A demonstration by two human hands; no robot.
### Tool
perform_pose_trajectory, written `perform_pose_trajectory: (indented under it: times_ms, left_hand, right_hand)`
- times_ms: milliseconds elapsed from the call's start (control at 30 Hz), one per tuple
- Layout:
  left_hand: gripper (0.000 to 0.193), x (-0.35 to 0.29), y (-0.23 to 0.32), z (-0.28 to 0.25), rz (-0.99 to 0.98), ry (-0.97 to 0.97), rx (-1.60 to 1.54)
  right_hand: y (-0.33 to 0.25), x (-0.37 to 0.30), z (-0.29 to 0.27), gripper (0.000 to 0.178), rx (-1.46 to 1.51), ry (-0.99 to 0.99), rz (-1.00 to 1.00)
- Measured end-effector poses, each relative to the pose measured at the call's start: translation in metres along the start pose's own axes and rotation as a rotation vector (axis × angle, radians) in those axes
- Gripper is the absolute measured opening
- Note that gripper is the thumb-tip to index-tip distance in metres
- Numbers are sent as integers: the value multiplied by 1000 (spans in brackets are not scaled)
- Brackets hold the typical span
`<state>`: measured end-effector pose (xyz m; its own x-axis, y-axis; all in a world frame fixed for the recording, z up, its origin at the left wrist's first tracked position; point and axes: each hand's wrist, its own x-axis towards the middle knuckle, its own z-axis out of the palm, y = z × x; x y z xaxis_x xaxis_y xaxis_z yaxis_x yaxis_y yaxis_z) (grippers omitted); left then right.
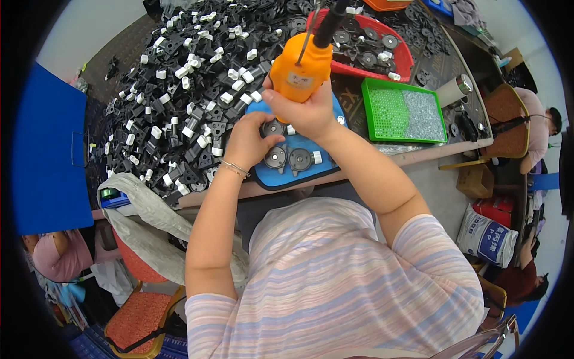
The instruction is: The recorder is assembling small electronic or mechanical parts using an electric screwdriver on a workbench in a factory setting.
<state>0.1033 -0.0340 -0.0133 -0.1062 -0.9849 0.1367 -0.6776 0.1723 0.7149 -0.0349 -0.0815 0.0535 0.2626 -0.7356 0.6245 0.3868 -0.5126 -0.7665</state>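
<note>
Driving screwdriver (299, 66), right hand (305, 110) clamped round it, over blue jig (311, 164) at table's near edge. Left hand (251, 140) steadies disc part (274, 127); grip unclear. Two discs (288, 159) seated; big pile (185, 90) left, judging most unfinished.

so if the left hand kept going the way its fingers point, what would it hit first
Probably the round black part on the blue jig: the left hand points right and its fingertips look already on it, though depth is unclear.

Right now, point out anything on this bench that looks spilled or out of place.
The black and white parts lie in a loose heap that spreads to the table edge beside the left hand. The green tray and red basket look orderly.
</note>
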Motion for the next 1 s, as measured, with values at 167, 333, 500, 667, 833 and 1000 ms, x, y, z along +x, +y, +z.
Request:
perform_pose_trajectory:
  times_ms: [167, 333, 500, 667, 833, 1000]
  left_hand:
    - [44, 2, -2, -2, -4, -15, -28]
    - [45, 3, -5, 1, 20, -23, -52]
    - [45, 0, 6, -2, -119, -57, -29]
    - [45, 1, 4, 1, -73, -21, -6]
    - [42, 1, 7, 3, -75, 21, 106]
    - [45, 1, 16, 15, -34, 168, 320]
  right_hand:
    - [-7, 0, 1, 32, 46, -45, 156]
    - [-7, 12, -6, 26, 88, -197, 198]
    - [-8, -10, -28, 28, 218, -33, 160]
    - [-51, -13, -73, 27, 370, -44, 200]
    - [-86, -13, -120, 26, -35, 195, -50]
    - [-85, -45, -165, 25, -295, 435, -54]
